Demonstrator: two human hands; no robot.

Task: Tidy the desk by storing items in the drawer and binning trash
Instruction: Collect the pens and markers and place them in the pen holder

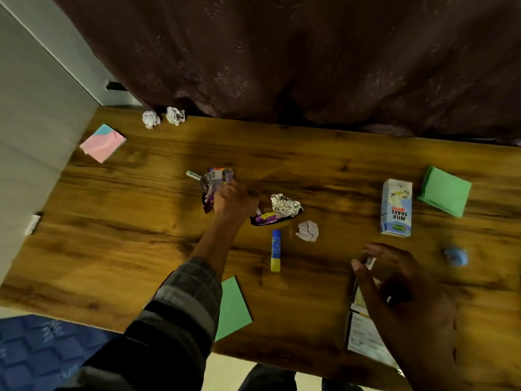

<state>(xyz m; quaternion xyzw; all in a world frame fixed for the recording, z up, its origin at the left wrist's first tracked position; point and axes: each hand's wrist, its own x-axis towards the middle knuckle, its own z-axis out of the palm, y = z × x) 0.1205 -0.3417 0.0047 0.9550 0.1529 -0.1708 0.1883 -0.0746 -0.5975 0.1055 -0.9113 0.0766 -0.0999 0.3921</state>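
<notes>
Left hand [235,200] grips a crumpled wrapper [215,182]; right hand [394,280] pinches a small white tube [370,262]. Glue stick [276,250] on the table [141,221] points away, beside a paper ball [308,231].

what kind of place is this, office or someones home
Probably a home desk: a wooden desk against a dark curtain, strewn with sticky notes, a glue stick and a milkshake carton.

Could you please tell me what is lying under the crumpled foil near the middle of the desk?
A purple and black wrapper lies under the crumpled foil, showing yellow lettering at its near edge. How far it reaches beneath the foil is hidden. The left hand covers its left end.
</notes>
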